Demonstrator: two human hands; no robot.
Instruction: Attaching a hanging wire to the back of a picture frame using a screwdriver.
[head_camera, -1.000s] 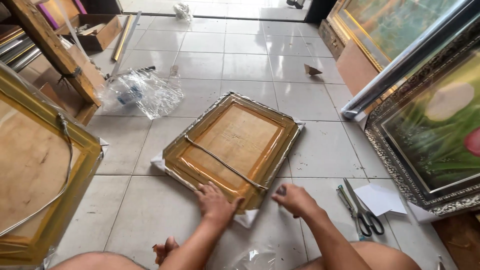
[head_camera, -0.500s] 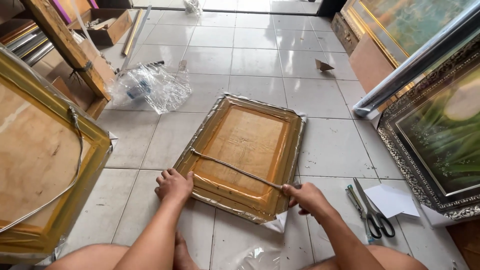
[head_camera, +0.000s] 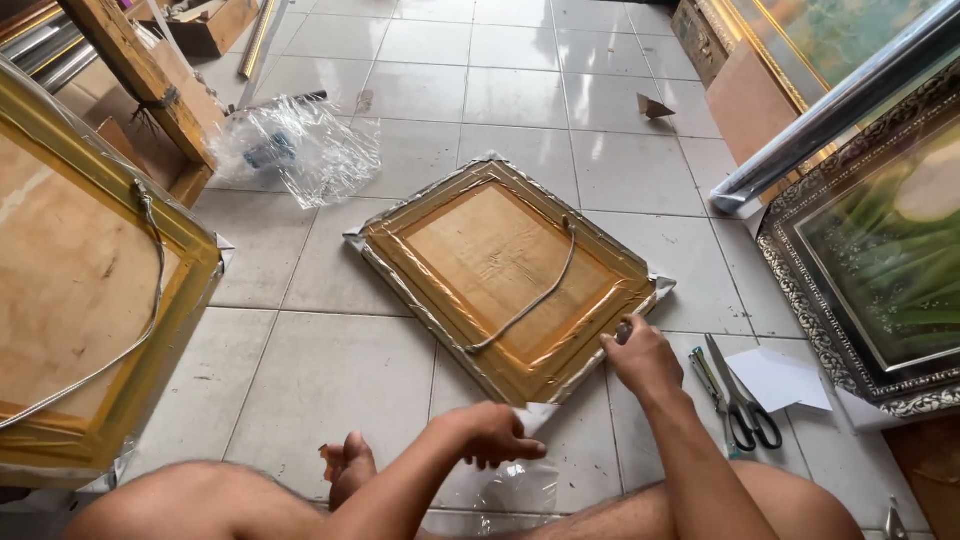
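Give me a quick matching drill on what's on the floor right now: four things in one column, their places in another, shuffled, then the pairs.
Things:
1. scissors
2. crumpled clear plastic
3. hanging cord
4. right hand

Places:
A. across the back of the wrapped frame on the tiles
B. at the wrapped frame's right-hand edge, near its corner
C. on the tiles beyond the frame, upper left
D. on the tiles right of the person's right forearm, beside white paper

Pairs: 1-D, 2-C, 3-A, 4-B
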